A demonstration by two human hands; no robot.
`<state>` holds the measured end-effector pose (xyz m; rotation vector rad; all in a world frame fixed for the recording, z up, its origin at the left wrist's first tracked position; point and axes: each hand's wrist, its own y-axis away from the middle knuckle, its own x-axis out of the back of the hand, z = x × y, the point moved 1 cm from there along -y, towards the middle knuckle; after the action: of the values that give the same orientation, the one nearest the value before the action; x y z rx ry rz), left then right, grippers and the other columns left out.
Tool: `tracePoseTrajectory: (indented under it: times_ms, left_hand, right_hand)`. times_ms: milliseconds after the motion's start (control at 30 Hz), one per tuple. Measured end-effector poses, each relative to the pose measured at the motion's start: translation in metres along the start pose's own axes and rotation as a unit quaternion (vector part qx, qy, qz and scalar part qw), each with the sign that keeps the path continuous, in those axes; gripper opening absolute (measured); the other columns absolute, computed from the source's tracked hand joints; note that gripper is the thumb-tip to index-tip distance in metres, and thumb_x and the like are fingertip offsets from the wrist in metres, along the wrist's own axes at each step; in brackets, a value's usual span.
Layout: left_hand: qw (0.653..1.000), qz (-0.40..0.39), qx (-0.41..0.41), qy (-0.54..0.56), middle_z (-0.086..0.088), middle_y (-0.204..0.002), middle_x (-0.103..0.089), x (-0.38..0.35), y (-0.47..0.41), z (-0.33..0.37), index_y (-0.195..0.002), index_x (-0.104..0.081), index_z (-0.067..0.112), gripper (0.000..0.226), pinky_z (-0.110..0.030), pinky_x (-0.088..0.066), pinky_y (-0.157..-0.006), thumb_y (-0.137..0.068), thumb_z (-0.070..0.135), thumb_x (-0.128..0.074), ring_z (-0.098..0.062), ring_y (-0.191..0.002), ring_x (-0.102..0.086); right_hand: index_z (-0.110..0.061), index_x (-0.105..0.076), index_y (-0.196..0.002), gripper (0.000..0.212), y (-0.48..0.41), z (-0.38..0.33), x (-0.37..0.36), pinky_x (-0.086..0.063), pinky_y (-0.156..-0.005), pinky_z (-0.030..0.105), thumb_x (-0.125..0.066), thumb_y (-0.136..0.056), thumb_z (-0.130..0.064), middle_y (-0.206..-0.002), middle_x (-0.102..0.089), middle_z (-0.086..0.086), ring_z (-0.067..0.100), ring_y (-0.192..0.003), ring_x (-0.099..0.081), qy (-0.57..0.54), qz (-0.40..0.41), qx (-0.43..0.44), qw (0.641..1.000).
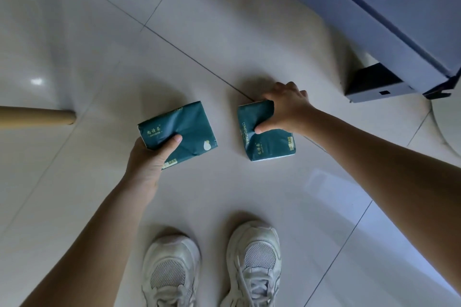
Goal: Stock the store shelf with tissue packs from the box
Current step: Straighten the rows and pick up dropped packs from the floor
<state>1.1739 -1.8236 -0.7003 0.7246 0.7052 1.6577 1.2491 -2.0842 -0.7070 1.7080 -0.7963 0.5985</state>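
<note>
L hand (147,159) grips one dark-green, crinkled plastic-wrapped rectangular tissue pack (185,129); R hand (284,109) pinches a second matching pack (268,142), both above glossy pale floor tiles (99,57).

There was only one view, from a wide-angle camera on the person's head. It looked almost straight down at the tiled floor (224,194) and faced a little forward, so the shoes (254,257) stood at the bottom edge. The forearms came in from both lower corners, close to the lens. The left hand (147,157) holding the left pack (189,129) and the right hand (287,109) holding the right pack (269,144) were near the middle. A blue structure (374,20) filled the top right corner.
</note>
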Motion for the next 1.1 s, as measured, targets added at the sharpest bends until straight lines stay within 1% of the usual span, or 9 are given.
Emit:
tracePoseTrajectory:
  times_ms: [167,333,467,567,633,733,767,900,1100]
  left_hand:
    - [1.0,-0.006,-0.002,-0.002,-0.005,-0.106,-0.069,0.007,0.01,0.011,-0.09,-0.066,0.022,0.031,-0.043,-0.046,-0.1,-0.061,0.029,-0.074,-0.026,-0.107,-0.063]
    - [0.999,-0.021,-0.012,-0.02,-0.007,-0.107,-0.07,0.015,0.051,0.04,-0.089,-0.069,0.024,0.048,-0.049,-0.047,-0.099,-0.047,0.041,-0.082,-0.027,-0.105,-0.065]
    - [0.998,-0.042,-0.026,-0.048,-0.005,-0.101,-0.071,0.017,0.104,0.076,-0.079,-0.073,0.034,0.035,-0.049,-0.049,-0.094,-0.047,0.044,-0.083,-0.027,-0.1,-0.066]
    - [0.996,-0.066,-0.036,-0.046,0.0,-0.092,-0.069,0.012,0.158,0.118,-0.08,-0.07,0.026,0.019,-0.04,-0.053,-0.086,-0.065,0.026,-0.081,-0.022,-0.093,-0.065]
    - [0.995,-0.072,-0.044,-0.05,0.001,-0.097,-0.068,0.013,0.196,0.149,-0.093,-0.064,0.024,0.03,-0.039,-0.052,-0.086,-0.07,0.029,-0.081,-0.018,-0.095,-0.065]
    - [0.993,-0.081,-0.066,-0.056,-0.004,-0.107,-0.068,0.012,0.262,0.205,-0.109,-0.059,0.018,0.076,-0.046,-0.052,-0.091,-0.048,0.059,-0.08,-0.022,-0.101,-0.065]
    - [0.991,-0.09,-0.079,-0.06,-0.006,-0.106,-0.069,0.011,0.283,0.225,-0.106,-0.06,0.018,0.076,-0.047,-0.052,-0.091,-0.047,0.062,-0.079,-0.024,-0.1,-0.065]
    - [0.977,-0.123,-0.155,-0.085,0.0,-0.086,-0.068,0.001,0.382,0.316,-0.086,-0.061,0.02,0.037,-0.035,-0.051,-0.076,-0.062,0.047,-0.071,-0.015,-0.082,-0.065]
    - [0.939,-0.131,-0.306,-0.089,0.003,-0.09,-0.068,-0.003,0.507,0.432,-0.095,-0.06,0.018,0.041,-0.015,-0.049,-0.064,-0.065,0.044,-0.07,0.001,-0.075,-0.065]
  right_hand:
    - [-0.029,-0.058,-0.098,0.046,0.023,0.002,0.013,-0.04,-0.086,0.034,-0.082,-0.061,-0.042,-0.098,-0.05,-0.006,0.02,-0.102,-0.047,-0.145,0.016,-0.086,0.986]
    - [-0.016,-0.054,-0.091,0.044,0.082,-0.012,0.042,-0.037,-0.054,0.025,-0.083,-0.065,-0.035,-0.076,-0.052,-0.005,0.016,-0.074,-0.05,-0.3,0.056,-0.162,0.938]
    - [-0.011,-0.053,-0.104,0.054,0.156,-0.033,0.073,-0.043,-0.058,0.027,-0.081,-0.067,-0.038,-0.09,-0.056,-0.001,0.018,-0.082,-0.054,-0.375,0.115,-0.238,0.889]
    - [-0.012,-0.053,-0.111,0.055,0.226,-0.053,0.105,-0.054,-0.075,0.039,-0.08,-0.07,-0.035,-0.099,-0.06,0.002,0.022,-0.09,-0.058,-0.414,0.157,-0.282,0.851]
    - [-0.01,-0.057,-0.105,0.047,0.269,-0.068,0.137,-0.054,-0.079,0.043,-0.078,-0.071,-0.035,-0.096,-0.063,0.003,0.024,-0.089,-0.06,-0.433,0.181,-0.296,0.832]
    - [-0.011,-0.058,-0.101,0.044,0.329,-0.088,0.199,-0.055,-0.077,0.042,-0.078,-0.071,-0.036,-0.095,-0.065,0.003,0.023,-0.087,-0.061,-0.456,0.208,-0.308,0.809]
    - [-0.01,-0.058,-0.101,0.046,0.348,-0.094,0.223,-0.055,-0.077,0.042,-0.078,-0.07,-0.037,-0.095,-0.066,0.004,0.023,-0.087,-0.062,-0.464,0.219,-0.308,0.801]
    - [-0.013,-0.054,-0.096,0.038,0.429,-0.116,0.327,-0.054,-0.074,0.036,-0.077,-0.073,-0.033,-0.091,-0.062,-0.001,0.019,-0.082,-0.059,-0.485,0.27,-0.3,0.776]
    - [-0.007,-0.063,-0.099,0.041,0.538,-0.134,0.455,-0.056,-0.073,0.039,-0.078,-0.073,-0.034,-0.091,-0.068,0.007,0.024,-0.08,-0.063,-0.504,0.353,-0.271,0.74]
